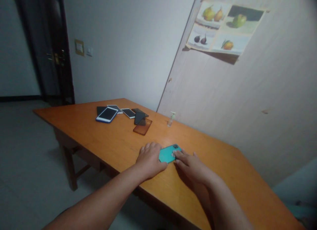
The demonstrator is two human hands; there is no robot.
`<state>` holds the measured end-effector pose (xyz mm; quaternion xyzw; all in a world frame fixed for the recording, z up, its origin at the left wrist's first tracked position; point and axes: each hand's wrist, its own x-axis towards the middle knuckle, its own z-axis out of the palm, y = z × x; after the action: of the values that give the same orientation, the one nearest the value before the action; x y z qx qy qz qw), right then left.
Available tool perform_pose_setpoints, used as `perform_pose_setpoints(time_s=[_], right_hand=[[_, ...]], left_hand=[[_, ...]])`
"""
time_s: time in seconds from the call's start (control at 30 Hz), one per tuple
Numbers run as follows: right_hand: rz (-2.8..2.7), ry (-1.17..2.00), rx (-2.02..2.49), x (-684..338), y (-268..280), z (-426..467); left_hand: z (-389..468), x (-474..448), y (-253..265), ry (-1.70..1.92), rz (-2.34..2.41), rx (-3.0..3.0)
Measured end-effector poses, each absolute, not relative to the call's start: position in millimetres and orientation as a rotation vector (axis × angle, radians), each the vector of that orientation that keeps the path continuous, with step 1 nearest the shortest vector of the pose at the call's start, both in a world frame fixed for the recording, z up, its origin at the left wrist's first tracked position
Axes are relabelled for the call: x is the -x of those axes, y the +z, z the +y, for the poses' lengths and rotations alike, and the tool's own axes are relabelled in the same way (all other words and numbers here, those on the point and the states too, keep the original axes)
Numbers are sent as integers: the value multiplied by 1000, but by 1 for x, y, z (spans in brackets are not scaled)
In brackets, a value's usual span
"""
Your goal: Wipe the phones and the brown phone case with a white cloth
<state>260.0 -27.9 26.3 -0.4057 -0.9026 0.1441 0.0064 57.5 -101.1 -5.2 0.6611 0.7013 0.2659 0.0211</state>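
Note:
A teal phone (166, 154) lies on the wooden table with its back and dark camera block facing up. My left hand (150, 161) grips its left end, thumb along the near edge and fingers around the far side. Over the right part of the phone, my right hand (189, 164) has its fingers pressed together against the back. Something small and whitish (173, 154) shows at those fingertips, too small to make out.
Several phones, among them one with a blue edge (107, 114), and cases including a brown translucent one (143, 127) lie toward the table's far left. A small pump bottle (171, 119) stands by the wall. Fruit pictures (226, 28) hang above the table (119, 147).

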Motion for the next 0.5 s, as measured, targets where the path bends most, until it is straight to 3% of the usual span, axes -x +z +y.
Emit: perform_pose_setpoints(time_s=[0.1,0.3,0.5], right_hand=[[-2867,644,996,-258,29,-33],[-2707,414,1393,-262,34,-32],[-2896,602,926,-255,42,-49]], left_hand=[[-102,-57,-4,806,2155,-2059],[-102,-57,-4,798,2158,-2062],[-104,-58,2,766,2141,-2034]])
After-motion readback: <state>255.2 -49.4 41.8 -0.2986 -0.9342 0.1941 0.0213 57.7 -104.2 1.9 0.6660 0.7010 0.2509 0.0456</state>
